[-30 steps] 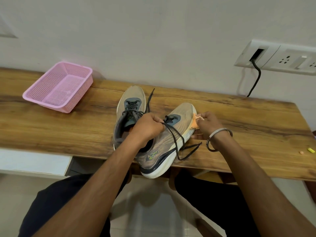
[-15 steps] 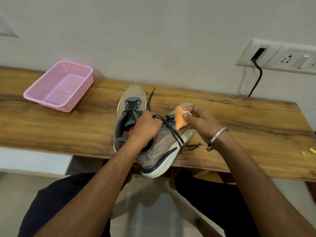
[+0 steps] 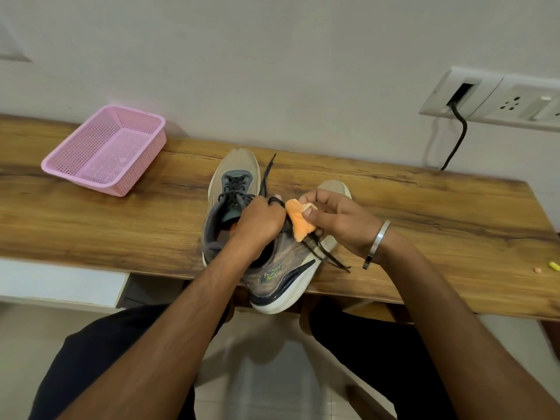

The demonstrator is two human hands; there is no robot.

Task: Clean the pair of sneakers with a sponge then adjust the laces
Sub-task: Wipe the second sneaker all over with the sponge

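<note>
Two sneakers stand on the wooden counter. The left sneaker stands flat with its toe toward the wall. The right sneaker is beside it, and its heel hangs over the front edge. The left hand has its grip closed around the dark laces of this sneaker. The right hand pinches an orange sponge just above the laces. A pink basket stands far to the left.
</note>
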